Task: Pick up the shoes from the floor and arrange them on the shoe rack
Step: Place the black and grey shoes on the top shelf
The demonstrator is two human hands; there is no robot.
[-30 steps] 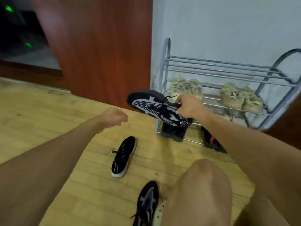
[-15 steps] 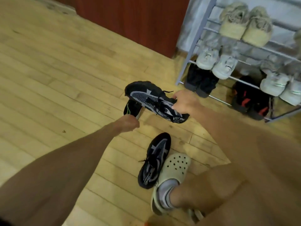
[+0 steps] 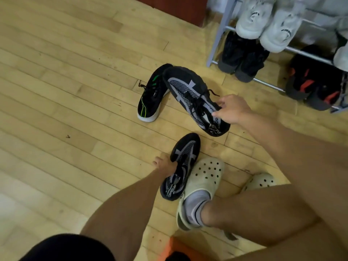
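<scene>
Head view, looking down: the wooden floor (image 3: pixel 66 91) fills most of the shot, and the metal shoe rack (image 3: pixel 216 44) sits up in the top right corner, already carrying a fair load: white sneakers (image 3: pixel 267 21) on the visible upper rail, a dark pair (image 3: pixel 243 59) below them, and a black-and-red pair (image 3: pixel 312 85) further right. So a good part of the job looks done, but three shoes are not on the rack yet. Here's the right hand (image 3: pixel 232 110), pinching the collar of a black-and-grey mesh sneaker (image 3: pixel 194 98), fingers (image 3: pixel 222 101) narrowly curled on the heel opening, with the shoe angled toe-away; whether it is lifted or resting on the boards I can't tell for sure. Tucked just behind its toe lies a black sneaker with green trim (image 3: pixel 152 97), flat on the floor and untouched. Lower down, the left hand (image 3: pixel 165 164) is closing on the matching mesh sneaker (image 3: pixel 180 166), fingers wrapped round its side, the shoe lying right against the person's cream clog (image 3: pixel 199 183). My read: both of the mesh pair are being gathered for one trip to the rack, and the green-trimmed one is left for after.
</scene>
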